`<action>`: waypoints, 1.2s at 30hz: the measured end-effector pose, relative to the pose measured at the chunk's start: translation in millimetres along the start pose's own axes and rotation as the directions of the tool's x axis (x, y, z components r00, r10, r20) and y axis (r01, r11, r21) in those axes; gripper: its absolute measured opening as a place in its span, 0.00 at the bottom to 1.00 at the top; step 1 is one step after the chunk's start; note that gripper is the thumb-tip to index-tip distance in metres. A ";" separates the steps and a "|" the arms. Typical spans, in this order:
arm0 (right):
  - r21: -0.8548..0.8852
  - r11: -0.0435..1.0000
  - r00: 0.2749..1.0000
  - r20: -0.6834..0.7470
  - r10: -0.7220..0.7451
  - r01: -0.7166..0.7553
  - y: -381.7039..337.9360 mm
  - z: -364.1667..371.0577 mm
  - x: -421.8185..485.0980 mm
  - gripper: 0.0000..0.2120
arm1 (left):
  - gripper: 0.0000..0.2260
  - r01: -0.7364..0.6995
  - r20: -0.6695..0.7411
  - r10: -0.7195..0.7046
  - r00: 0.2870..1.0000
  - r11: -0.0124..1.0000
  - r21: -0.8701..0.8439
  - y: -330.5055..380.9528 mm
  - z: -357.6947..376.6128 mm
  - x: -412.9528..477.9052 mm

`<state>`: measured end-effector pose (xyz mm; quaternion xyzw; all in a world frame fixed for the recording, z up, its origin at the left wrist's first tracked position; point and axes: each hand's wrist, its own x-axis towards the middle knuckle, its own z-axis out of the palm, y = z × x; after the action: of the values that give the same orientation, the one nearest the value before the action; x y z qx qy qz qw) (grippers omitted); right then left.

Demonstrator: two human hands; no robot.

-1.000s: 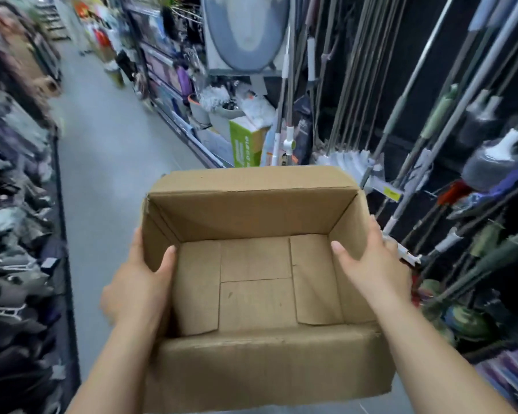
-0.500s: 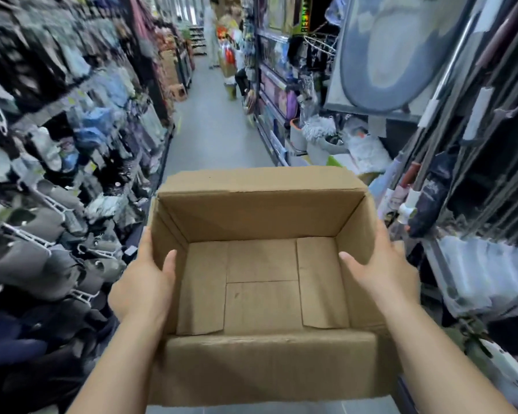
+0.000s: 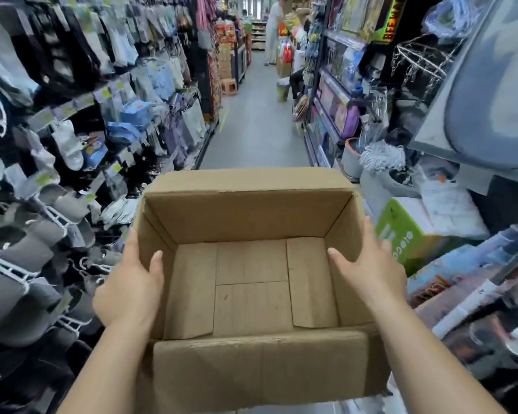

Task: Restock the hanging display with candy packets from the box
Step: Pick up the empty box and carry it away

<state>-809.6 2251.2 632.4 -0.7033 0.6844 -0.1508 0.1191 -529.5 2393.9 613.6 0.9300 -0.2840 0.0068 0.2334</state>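
The view had swung from the mop rack to face down the aisle. The empty cardboard box point(image 3: 251, 282) was carried at centre, above the grey floor point(image 3: 251, 135), between racks of hanging socks point(image 3: 69, 144) and shelving point(image 3: 332, 109). The left hand point(image 3: 129, 288) and right hand point(image 3: 368, 270) clamped its side walls, thumbs inside.

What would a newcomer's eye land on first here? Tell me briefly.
First, the open cardboard box at centre, empty, gripped by the left hand and right hand on its side walls. Then the socks hanging along the left, and the person standing far down the aisle.
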 end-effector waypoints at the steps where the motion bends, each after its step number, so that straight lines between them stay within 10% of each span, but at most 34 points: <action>1: -0.003 1.000 1.000 -0.002 -0.008 0.008 -13.5 7.8 21.6 0.41 | 0.26 0.004 0.006 -0.004 1.000 1.000 -0.004 5.6 8.5 23.0; 36: 0.090 0.995 0.999 -0.028 -0.042 0.045 -322.2 154.5 754.0 0.40 | 0.27 0.008 0.002 -0.008 1.000 1.000 -0.009 362.1 243.0 704.2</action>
<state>-439.7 1503.4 646.8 -0.7099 0.6629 -0.1935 0.1384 -160.5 1653.5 655.1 0.9301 -0.2805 0.0038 0.2371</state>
